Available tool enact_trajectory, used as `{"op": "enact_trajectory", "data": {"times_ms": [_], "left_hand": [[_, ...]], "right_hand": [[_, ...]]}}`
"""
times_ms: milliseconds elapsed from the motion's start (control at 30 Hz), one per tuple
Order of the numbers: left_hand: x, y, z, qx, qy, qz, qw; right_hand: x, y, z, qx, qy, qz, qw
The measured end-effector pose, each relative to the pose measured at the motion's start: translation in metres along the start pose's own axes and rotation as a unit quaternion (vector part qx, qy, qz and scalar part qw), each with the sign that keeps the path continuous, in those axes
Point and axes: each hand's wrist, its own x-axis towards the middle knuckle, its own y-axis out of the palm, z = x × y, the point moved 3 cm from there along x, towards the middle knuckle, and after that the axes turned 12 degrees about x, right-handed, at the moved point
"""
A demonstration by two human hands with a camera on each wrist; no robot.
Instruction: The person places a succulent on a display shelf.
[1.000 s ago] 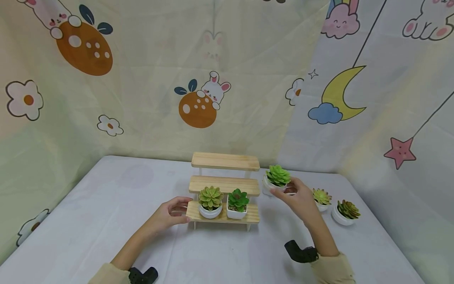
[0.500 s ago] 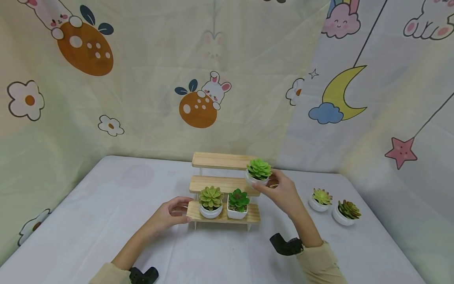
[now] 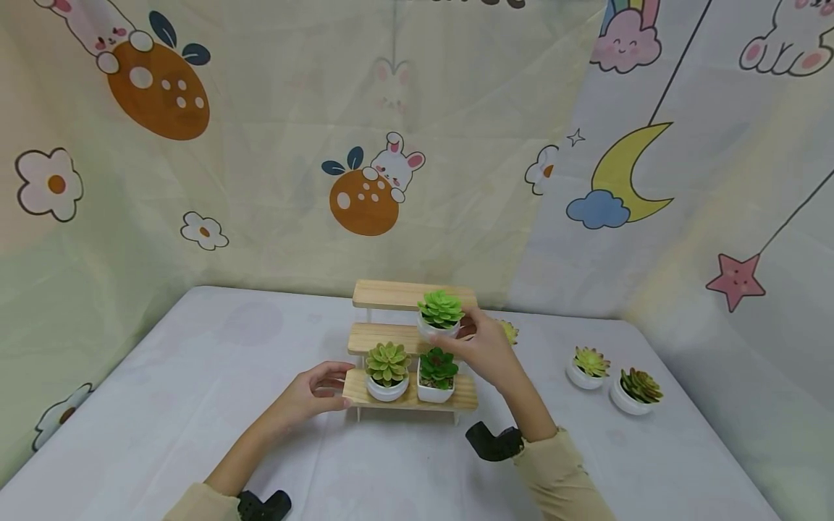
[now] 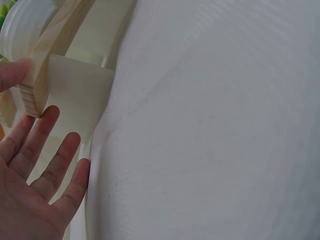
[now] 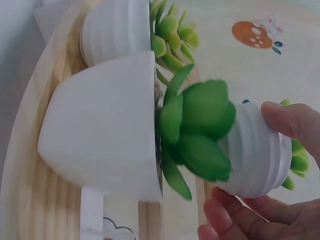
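My right hand (image 3: 481, 346) grips a round white pot holding a bright green succulent (image 3: 441, 310). It is over the middle step of a three-tier wooden plant stand (image 3: 384, 294). Thumb and fingers lie on opposite sides of this pot (image 5: 255, 155) in the right wrist view. On the lowest step stand a pale green succulent in a round pot (image 3: 387, 370) and a dark green succulent in a squarish pot (image 3: 436, 375). My left hand (image 3: 313, 391) pinches the left end of that step, with its thumb and fingertips at the board end (image 4: 32, 97) in the left wrist view.
On the white table (image 3: 195, 405) to the right stand a yellow-green succulent (image 3: 588, 367) and a reddish-green one (image 3: 635, 391), both in white pots. Another yellowish plant (image 3: 510, 332) shows partly behind my right hand. A printed cloth (image 3: 274, 181) hangs behind the table.
My right hand has carried the bright green succulent leftward from beside the stand to over its middle step, uncovering the plants at right. The left hand stays on the lowest step.
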Motion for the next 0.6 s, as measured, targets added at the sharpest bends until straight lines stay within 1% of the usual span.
{"op": "enact_trajectory", "data": {"times_ms": [300, 600], "left_hand": [[-0.001, 0.000, 0.000, -0.002, 0.000, 0.000, 1.0000], [-0.001, 0.000, 0.000, -0.005, 0.004, 0.000, 1.0000]], "right_hand": [[0.007, 0.022, 0.009, -0.028, 0.008, 0.004, 0.9996], [0.014, 0.034, 0.012, -0.058, 0.001, 0.009, 0.9983]]}}
